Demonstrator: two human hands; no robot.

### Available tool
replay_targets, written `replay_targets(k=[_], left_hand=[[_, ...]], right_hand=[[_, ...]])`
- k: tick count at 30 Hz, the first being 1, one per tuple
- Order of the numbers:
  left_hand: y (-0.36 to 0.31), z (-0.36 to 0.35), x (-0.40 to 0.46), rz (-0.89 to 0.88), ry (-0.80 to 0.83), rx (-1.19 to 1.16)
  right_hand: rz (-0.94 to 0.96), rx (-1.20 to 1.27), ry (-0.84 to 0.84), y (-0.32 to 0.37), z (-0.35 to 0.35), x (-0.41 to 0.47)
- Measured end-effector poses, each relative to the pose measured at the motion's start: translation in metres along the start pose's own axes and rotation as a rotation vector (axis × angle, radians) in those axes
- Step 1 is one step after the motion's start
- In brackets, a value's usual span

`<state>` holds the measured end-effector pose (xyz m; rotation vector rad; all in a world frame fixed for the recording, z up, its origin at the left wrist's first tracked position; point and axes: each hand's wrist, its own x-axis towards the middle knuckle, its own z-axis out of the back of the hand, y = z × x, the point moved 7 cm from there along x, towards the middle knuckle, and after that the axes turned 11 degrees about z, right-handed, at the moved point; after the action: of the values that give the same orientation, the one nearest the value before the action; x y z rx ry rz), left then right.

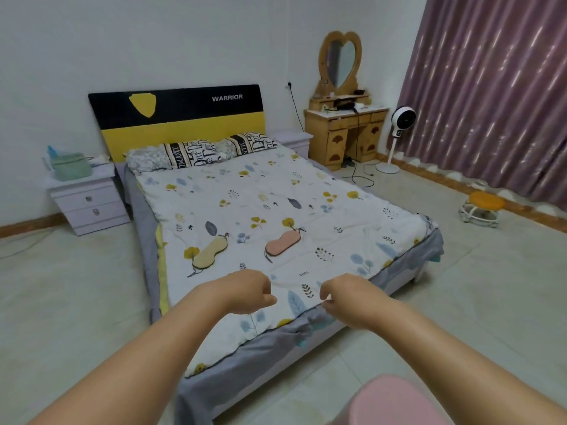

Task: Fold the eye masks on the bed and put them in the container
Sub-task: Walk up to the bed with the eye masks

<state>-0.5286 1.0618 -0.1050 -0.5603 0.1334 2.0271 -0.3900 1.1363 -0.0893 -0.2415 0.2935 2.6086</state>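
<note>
One bed (276, 210) fills the middle of the room, covered by a white quilt (306, 191) printed with yellow and blue leaves; the small word "trees" can be read on it near the foot edge. Its black and yellow headboard (178, 118) carries the word "WARRIOR" in white, beside a yellow shield shape. Two pillows (199, 153) lie along the head edge, both banded with large black lettering that is only partly legible. One purple curtain (497, 96) hangs at the right. One wooden dressing table (345, 133) with a heart-shaped mirror stands past the bed's far right corner, one white standing fan (399, 127) next to it. Two pale nightstands flank the headboard; the left nightstand (89, 197) bears one green container (72, 167). One low orange stool (481, 210) sits on the floor at the right.

Two eye masks lie flat and unfolded on the quilt, towards the foot edge and well apart: a yellow eye mask (210, 251) nearer the left edge, a pink eye mask (283, 243) nearer the middle.

The left hand (245, 291) and right hand (346, 297) are held out over the foot edge, a little apart, each loosely curled with fingers bent inward and holding nothing, short of both masks
</note>
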Motion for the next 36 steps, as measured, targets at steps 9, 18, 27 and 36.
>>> replay_targets(k=[9,18,27,36], left_hand=[[0.035,0.074,0.128,0.024,0.009,0.008],[0.063,0.13,0.232,0.048,0.022,0.017],[0.08,0.14,0.303,0.106,0.053,-0.053],[0.079,0.155,0.385,0.211,0.073,-0.136]], right_hand=[[-0.005,0.007,-0.013,-0.05,0.04,0.146],[0.011,0.038,-0.004,-0.08,0.072,0.264],[0.023,0.069,0.046,-0.116,0.075,0.347],[0.155,0.027,0.103,-0.168,0.09,0.44]])
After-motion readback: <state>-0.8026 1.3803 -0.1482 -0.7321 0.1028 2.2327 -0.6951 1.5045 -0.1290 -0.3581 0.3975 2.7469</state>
